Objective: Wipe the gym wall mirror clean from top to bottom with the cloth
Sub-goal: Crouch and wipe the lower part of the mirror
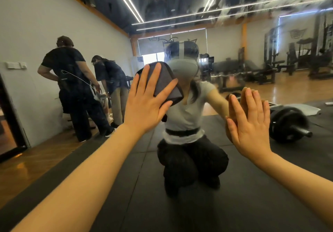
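Head view: folded cloth pressed flat on the gym mirror, mid-height.

The left hand (pixel 146 101), fingers spread straight, presses the dark folded cloth (pixel 166 82) against the mirror (pixel 252 33); the right hand (pixel 250 121) lies flat and open on the glass, bracing. Streaks show upper right, so overlapping downward strokes under even palm pressure would serve best.

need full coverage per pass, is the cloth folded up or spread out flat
Folded. The dark cloth forms a thick pad with doubled edges, pressed to the mirror under the flat left hand.

mirror (pixel 234 33): glossy glass, streaky smears | cloth (pixel 166 83): matt grey, perhaps microfibre
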